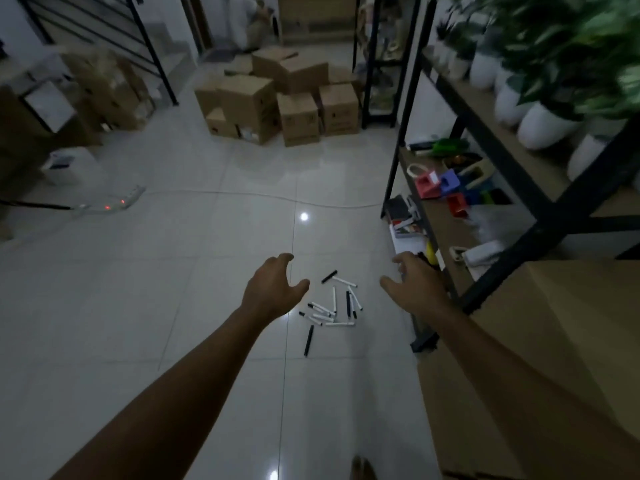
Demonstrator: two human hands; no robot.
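On glossy white tiles [166,306] lay scattered black-and-white markers [333,308], your left hand [273,289] and right hand [417,284] above them, loose-fingered and empty.

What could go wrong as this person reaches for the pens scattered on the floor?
The pens lie loose on the glossy tiled floor, so a clumsy grab by the left hand or right hand may send some rolling. The right hand appears close to the black shelf frame and could bump it. One black pen lies apart from the pile and might be missed.
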